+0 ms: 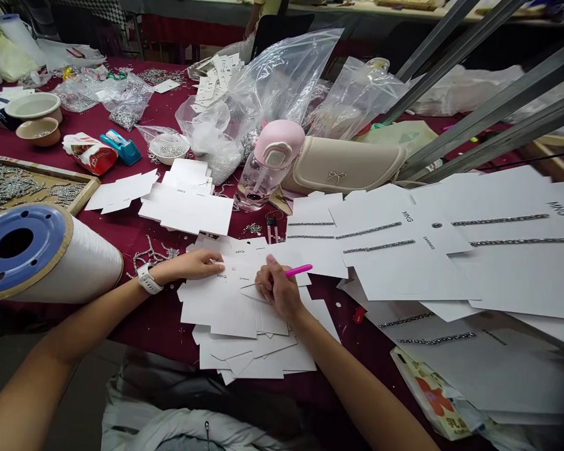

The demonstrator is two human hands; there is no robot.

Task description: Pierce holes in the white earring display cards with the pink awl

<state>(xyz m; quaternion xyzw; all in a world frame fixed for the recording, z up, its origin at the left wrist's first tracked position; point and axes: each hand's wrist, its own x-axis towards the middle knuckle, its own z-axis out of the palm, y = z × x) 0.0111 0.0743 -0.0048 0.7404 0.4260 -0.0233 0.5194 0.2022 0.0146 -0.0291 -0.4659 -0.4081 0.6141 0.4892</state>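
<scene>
White cards (225, 307) printed "MNG" lie in an uneven pile in front of me. My left hand (201, 264) rests on the upper left of the top card, its fingers pressed together at the card's edge. In my right hand (278, 287) is a pink-handled tool (299, 270) with a thin metal needle that points left over the card. A small round mark or hole shows on the card between the hands. To the right, more white cards (395, 275) carry pairs of silver chains (378, 245).
A big spool of white thread (94, 257) stands at the left, by a wooden tray (87, 193) of chains. Behind the cards are a pink-lidded bottle (278, 147), a beige purse (348, 166) and plastic bags. Metal bars (489, 106) slant across the upper right.
</scene>
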